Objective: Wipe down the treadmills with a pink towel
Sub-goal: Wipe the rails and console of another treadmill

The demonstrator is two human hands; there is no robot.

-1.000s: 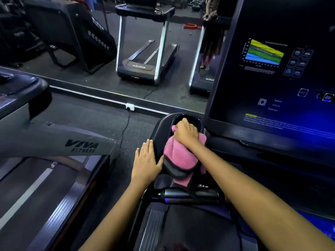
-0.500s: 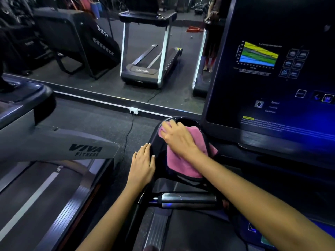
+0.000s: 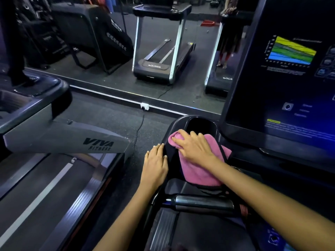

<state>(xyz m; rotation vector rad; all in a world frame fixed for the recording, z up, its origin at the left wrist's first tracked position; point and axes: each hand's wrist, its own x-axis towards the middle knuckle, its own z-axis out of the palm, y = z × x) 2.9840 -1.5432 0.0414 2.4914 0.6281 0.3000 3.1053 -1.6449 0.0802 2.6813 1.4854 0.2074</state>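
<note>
Right hand (image 3: 194, 148) laid flat, fingers extended, on pink towel (image 3: 197, 169), pressed over treadmill cup-holder rim (image 3: 181, 122), left of console screen (image 3: 290, 78). Left hand (image 3: 155, 163) relaxed, rested on rim's outer edge. Risk judged: towel dragged into holder recess; screen touched accidentally.

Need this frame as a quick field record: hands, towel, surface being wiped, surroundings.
right hand: right hand pressed flat on the pink towel, fingers spread
left hand: left hand resting flat on the left edge of the console arm, holds nothing
towel: draped over the console arm, just below the cup holder
display: lit screen to the right, showing a coloured chart
handle: metal grip bar below the towel
neighbour: grey VIVA Fitness treadmill at left
background: wall mirror reflecting treadmills
</note>
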